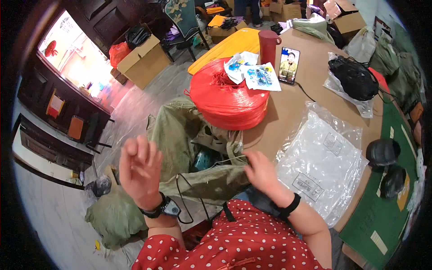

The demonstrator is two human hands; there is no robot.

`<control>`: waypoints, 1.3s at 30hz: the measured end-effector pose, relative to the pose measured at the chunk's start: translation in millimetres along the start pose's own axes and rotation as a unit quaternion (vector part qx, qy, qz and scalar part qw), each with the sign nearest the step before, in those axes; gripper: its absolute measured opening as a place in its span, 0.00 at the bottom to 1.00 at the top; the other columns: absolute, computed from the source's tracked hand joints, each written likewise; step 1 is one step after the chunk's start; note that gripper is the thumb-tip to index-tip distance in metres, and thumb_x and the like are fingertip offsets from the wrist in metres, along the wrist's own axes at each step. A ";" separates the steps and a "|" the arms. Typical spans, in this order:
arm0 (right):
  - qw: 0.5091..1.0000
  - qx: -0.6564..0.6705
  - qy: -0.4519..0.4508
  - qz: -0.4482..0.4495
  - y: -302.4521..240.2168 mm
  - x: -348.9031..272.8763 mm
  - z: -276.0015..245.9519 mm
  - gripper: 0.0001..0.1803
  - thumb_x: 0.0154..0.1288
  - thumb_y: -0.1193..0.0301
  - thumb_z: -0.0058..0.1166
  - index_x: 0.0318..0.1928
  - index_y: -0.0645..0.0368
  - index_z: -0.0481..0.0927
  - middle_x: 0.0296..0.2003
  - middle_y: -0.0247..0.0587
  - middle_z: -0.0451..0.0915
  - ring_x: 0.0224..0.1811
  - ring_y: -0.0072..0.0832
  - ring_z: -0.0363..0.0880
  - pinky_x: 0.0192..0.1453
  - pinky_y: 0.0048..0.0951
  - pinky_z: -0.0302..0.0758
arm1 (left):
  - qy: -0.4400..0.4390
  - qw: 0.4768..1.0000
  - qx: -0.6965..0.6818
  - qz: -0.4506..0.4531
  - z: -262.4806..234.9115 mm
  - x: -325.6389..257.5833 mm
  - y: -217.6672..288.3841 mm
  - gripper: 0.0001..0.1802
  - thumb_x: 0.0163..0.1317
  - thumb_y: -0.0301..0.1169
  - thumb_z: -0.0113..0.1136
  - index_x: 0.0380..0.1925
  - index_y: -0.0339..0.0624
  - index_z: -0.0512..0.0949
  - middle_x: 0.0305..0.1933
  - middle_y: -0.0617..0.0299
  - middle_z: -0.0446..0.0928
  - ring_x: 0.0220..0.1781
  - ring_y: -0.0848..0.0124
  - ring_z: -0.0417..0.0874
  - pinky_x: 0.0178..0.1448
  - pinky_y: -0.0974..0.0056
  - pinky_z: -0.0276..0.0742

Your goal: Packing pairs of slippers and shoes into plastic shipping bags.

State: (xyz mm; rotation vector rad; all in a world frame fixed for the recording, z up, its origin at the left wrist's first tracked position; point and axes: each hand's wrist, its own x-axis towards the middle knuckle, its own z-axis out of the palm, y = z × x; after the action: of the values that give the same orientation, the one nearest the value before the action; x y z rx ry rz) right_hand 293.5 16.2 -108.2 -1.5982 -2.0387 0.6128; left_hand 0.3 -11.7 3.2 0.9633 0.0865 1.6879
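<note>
Green sack [198, 180] pinched at its rim by right hand [263, 173]; left hand [140, 170] raised, fingers spread, holding nothing.

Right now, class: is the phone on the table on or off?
On: the phone stands propped upright, its screen lit and showing a person.

a home packing workshop: cardboard boxes [143, 60], woven sacks [180, 130], a twine spool [227, 96], plastic bags [321, 164].

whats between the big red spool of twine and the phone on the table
In the head view, two small flat plastic packets with blue print lie between the large red spool of plastic twine and the upright phone, resting on the spool's top edge.
</note>
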 end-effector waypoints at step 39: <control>0.872 0.169 -0.441 -0.132 -3.5 -132.1 36.3 0.32 0.69 0.57 0.56 0.69 0.56 0.67 0.55 0.51 0.80 0.56 0.43 0.80 0.58 0.39 0.75 | 0.043 0.936 0.020 -0.350 28.1 6.7 -169.6 0.10 0.72 0.34 0.49 0.35 0.42 0.75 0.33 0.68 0.72 0.34 0.78 0.71 0.40 0.73 0.68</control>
State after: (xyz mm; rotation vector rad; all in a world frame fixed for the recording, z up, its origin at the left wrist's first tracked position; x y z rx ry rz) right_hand 295.8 -115.3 -146.9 -0.8491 -2.4791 1.7088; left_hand 149.6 44.0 -61.6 0.7617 0.4688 1.0649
